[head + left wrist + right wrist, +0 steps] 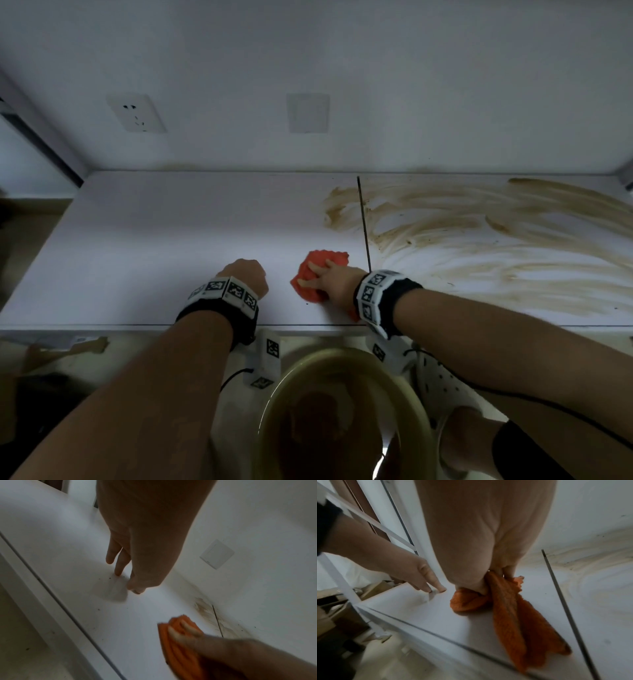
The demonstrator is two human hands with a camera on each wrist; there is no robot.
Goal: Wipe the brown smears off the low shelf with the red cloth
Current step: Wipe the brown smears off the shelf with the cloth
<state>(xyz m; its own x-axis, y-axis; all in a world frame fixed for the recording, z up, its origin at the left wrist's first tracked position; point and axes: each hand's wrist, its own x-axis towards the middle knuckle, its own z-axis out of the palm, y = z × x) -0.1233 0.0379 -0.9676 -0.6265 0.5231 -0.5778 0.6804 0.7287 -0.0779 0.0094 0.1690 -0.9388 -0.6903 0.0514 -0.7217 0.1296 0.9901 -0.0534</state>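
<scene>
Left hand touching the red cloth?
Apart. The head view shows bare white shelf between the left hand and the red cloth, which the right hand holds; the right wrist view shows the same gap.

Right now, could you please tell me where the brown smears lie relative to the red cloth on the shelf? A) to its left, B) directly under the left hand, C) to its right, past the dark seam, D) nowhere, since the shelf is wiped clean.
C: the brown smears spread right of the dark seam, while the red cloth sits left of it.
</scene>
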